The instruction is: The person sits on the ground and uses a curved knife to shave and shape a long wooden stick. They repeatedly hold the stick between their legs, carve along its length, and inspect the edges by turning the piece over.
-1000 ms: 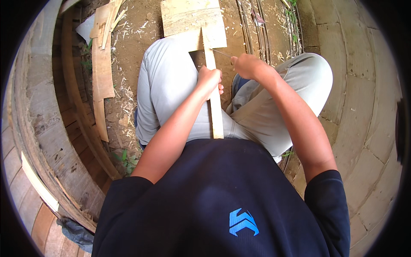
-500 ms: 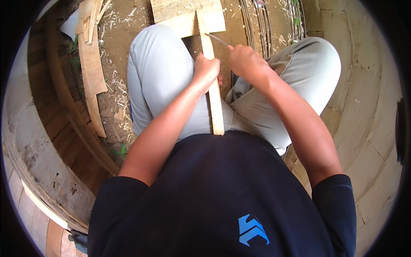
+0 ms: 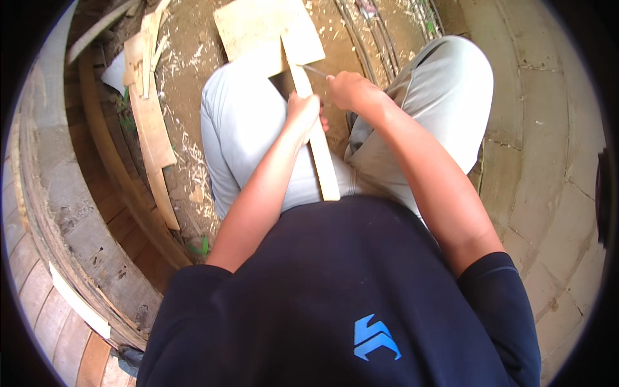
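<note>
I sit with my knees apart in light grey trousers. My left hand (image 3: 303, 108) grips a long pale wooden strip (image 3: 320, 158) that runs from my lap up toward the ground ahead. My right hand (image 3: 349, 90) is closed on a thin metal blade (image 3: 314, 69) whose tip touches the strip's upper part. The strip's far end rests on a flat wooden board (image 3: 255, 26) lying on the dirt.
Several split wooden slats (image 3: 151, 122) and shavings lie on the dirt at the left. Curved wooden planks (image 3: 77, 226) run along the left side. A paved stone surface (image 3: 548, 142) fills the right. Thin metal rods (image 3: 380, 32) lie at the top.
Both hands have stayed on the strip and blade, with the right hand shifting slightly along the strip. The view has tilted a little.
</note>
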`<state>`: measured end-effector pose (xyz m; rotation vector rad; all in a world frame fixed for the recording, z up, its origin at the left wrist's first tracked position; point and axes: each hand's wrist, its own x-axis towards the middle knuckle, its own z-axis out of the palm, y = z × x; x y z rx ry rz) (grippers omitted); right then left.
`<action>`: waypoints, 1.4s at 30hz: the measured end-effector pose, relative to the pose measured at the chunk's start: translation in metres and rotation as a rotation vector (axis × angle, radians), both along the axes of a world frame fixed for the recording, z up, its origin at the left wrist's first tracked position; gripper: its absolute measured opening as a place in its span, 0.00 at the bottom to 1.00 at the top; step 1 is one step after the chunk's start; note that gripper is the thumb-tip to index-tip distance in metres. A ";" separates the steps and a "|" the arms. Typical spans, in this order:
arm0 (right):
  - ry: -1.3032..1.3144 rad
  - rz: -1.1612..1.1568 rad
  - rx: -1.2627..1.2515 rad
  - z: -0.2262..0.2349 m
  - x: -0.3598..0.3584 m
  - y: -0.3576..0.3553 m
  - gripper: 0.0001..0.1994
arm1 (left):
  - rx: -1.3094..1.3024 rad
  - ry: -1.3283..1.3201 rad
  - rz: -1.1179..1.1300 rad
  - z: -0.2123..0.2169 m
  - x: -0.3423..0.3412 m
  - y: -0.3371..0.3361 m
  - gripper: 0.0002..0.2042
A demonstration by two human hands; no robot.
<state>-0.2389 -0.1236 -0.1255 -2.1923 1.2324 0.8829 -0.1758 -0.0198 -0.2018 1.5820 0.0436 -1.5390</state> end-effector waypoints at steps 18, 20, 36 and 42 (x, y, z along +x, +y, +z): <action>-0.093 0.233 0.028 0.044 -0.006 -0.028 0.25 | -0.109 -0.035 0.110 0.030 0.003 0.010 0.14; -0.081 0.263 0.106 0.040 -0.009 -0.027 0.27 | -0.093 -0.029 0.098 0.028 0.003 0.010 0.13; 0.019 0.103 0.088 -0.010 -0.019 -0.031 0.28 | -0.048 0.052 0.047 0.024 0.003 0.004 0.13; -0.015 0.175 0.085 -0.015 -0.025 -0.032 0.26 | 0.006 0.063 0.030 0.020 0.002 0.003 0.12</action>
